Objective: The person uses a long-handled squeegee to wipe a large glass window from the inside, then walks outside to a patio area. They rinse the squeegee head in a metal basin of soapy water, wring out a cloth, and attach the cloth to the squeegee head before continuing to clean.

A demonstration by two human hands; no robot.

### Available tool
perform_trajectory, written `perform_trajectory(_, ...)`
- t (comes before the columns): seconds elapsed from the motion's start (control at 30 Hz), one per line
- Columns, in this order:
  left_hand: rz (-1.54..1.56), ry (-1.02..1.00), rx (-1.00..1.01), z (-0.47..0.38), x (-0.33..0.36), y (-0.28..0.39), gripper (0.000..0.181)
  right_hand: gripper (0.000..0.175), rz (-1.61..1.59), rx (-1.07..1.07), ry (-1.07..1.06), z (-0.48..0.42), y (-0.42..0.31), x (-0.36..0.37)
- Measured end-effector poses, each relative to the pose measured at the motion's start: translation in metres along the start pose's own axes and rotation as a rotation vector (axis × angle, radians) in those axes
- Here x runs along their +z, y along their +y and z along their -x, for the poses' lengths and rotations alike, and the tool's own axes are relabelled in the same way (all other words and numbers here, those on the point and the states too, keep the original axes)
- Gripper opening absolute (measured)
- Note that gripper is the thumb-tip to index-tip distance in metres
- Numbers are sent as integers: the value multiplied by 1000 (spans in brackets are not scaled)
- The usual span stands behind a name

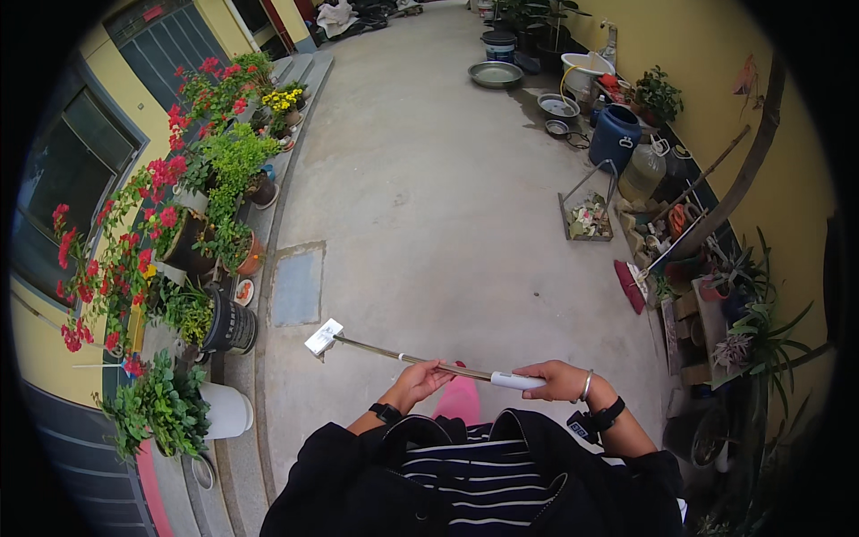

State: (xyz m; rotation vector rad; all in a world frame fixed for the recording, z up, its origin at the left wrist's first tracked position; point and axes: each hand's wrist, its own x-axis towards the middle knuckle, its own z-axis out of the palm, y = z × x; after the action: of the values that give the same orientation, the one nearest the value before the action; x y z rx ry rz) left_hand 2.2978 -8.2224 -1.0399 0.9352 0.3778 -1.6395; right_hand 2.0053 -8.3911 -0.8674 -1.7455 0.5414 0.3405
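A long-handled tool with a metal pole (376, 348) and a flat white rectangular head (325, 337) is held across the front of my body. Its head points to the left, above the concrete floor. My right hand (554, 380) is closed around the white grip (513, 380) at the pole's right end. Nearer the middle, my left hand (423, 381) holds the pole with its fingers. Whether the head touches the floor I cannot tell.
Potted flowers stand on stone steps (262, 295) at left. Along the right wall are a blue barrel (614, 137), a metal dustpan with debris (589, 218), a red broom head (629, 286) and plants. A metal basin (495, 74) lies farther off.
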Motion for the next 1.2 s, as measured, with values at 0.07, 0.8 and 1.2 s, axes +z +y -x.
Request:
perform_trajectory(0.07, -35, -53, -4, -33, 28, 49, 15, 55, -122, 83, -68, -28, -15, -49)
perform_trajectory(0.8, -622, -401, -26, -470, 554, 401, 34, 67, -836, 46, 427, -234, 31, -612)
perform_trajectory(1.2, -506, -179, 29, -669, 622, 646, 34, 56, -1202, -66, 732, -379, 89, -895)
